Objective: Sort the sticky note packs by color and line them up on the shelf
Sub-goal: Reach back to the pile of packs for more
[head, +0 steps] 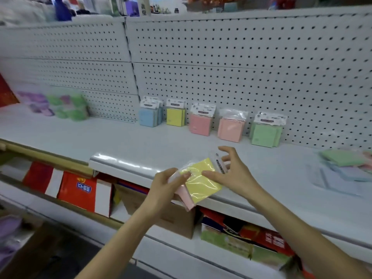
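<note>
Glossy crinkled plastic wrap on the yellow pack point(202, 179); matt white perforated metal backboard point(241, 63).

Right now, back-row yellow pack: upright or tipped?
Upright: the back-row yellow pack stands on its bottom edge on the shelf, header card on top.

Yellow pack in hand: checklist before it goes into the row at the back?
1. Hold: left hand pinches the yellow pack at its corner, right hand rests a thumb on it. Ok.
2. Single pack: a pink pack sits under it in the left hand. Not ok.
3. Target: yellow stack stands at the pegboard, between blue stack and pink stack. Ok.
4. Path: shelf between hands and yellow stack is bare. Ok.
5. Pose: held pack lies flat and skewed; row packs stand upright. Not ok.
6. Depth of yellow stack: cannot tell.
</note>
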Demonstrator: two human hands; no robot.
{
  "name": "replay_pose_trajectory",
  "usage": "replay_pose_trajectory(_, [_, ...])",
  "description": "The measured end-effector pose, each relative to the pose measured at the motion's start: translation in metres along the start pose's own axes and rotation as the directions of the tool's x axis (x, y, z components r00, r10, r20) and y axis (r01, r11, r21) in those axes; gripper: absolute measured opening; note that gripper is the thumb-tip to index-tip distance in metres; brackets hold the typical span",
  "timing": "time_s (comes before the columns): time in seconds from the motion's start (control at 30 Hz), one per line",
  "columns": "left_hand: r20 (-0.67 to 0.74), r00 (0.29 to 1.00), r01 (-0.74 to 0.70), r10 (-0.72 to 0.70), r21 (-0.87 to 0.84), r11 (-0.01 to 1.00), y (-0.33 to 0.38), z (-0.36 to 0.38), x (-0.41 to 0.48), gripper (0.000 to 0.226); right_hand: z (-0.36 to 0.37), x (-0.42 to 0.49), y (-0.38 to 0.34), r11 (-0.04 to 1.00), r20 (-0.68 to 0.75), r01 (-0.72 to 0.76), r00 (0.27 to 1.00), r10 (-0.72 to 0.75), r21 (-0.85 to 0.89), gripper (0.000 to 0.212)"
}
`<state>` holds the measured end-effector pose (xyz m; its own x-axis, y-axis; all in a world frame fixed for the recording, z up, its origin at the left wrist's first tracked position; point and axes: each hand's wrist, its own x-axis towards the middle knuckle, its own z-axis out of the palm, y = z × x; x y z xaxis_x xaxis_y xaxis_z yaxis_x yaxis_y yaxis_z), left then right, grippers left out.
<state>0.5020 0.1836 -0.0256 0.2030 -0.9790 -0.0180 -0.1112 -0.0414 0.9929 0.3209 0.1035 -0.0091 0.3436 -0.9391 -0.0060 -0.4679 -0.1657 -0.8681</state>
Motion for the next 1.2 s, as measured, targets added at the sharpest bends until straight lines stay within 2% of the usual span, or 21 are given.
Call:
replay_pose_trajectory(0.1, [-0.056,0.998,-0.016,0.012,-0.080,0.997,0.000,-0.017,0.010,0.038,0.014,0.002,-0.004,0.987,0.022,-0.115,0.993,0.113,0.112,0.083])
replay_pose_trajectory(0.17, [-0.104,0.995,-0.007,-0.007,-0.136,0.991,-0.001,-0.024,0.018,0.033,0.021,0.006,-0.004,0.942,0.049,-0.205,0.979,0.200,0.267,0.070])
replay_pose_trajectory(0.27, [-0.151,0.988,0.000,-0.028,-0.186,0.983,-0.005,-0.030,0.030,0.032,0.032,0.018,-0.005,0.754,0.136,-0.320,0.945,0.298,0.573,0.053])
replay_pose_trajectory(0.33, [-0.165,0.986,-0.002,-0.028,-0.176,0.984,-0.008,-0.033,0.039,0.032,0.043,0.030,-0.006,0.659,0.205,-0.335,0.941,0.269,0.673,0.039])
replay_pose_trajectory(0.4, [-0.170,0.985,-0.003,-0.022,-0.145,0.989,-0.009,-0.039,0.046,0.034,0.056,0.046,-0.008,0.686,0.202,-0.296,0.955,0.217,0.665,0.030])
replay_pose_trajectory(0.53, [-0.186,0.982,0.020,-0.040,-0.105,0.994,-0.014,-0.065,0.066,0.029,0.083,0.083,-0.011,0.773,0.108,-0.183,0.983,0.147,0.608,0.032])
replay_pose_trajectory(0.7, [-0.205,0.975,0.069,-0.081,-0.062,0.996,-0.030,-0.112,0.097,0.015,0.103,0.131,-0.005,0.757,0.109,-0.185,0.983,0.150,0.627,0.031])
replay_pose_trajectory(0.8, [-0.237,0.963,0.111,-0.124,-0.071,0.991,-0.044,-0.142,0.117,0.018,0.107,0.167,-0.001,0.849,-0.022,-0.123,0.987,0.157,0.515,0.025])
replay_pose_trajectory(0.87, [-0.241,0.961,0.114,-0.132,-0.088,0.990,-0.051,-0.161,0.133,0.018,0.108,0.197,0.000,0.948,-0.141,-0.063,0.984,0.112,0.311,0.018])
replay_pose_trajectory(0.93, [-0.217,0.966,0.120,-0.141,-0.106,0.987,-0.054,-0.179,0.153,0.018,0.112,0.226,0.000,0.992,-0.211,-0.012,0.977,0.038,0.126,0.019])
replay_pose_trajectory(1.1, [-0.121,0.979,0.148,-0.162,-0.118,0.982,-0.066,-0.234,0.199,0.017,0.136,0.279,-0.007,0.982,-0.421,-0.019,0.905,-0.062,-0.185,0.030])
replay_pose_trajectory(1.2, [-0.086,0.983,0.153,-0.163,-0.115,0.982,-0.072,-0.271,0.219,0.029,0.152,0.304,-0.010,0.973,-0.504,-0.050,0.861,-0.072,-0.226,0.038])
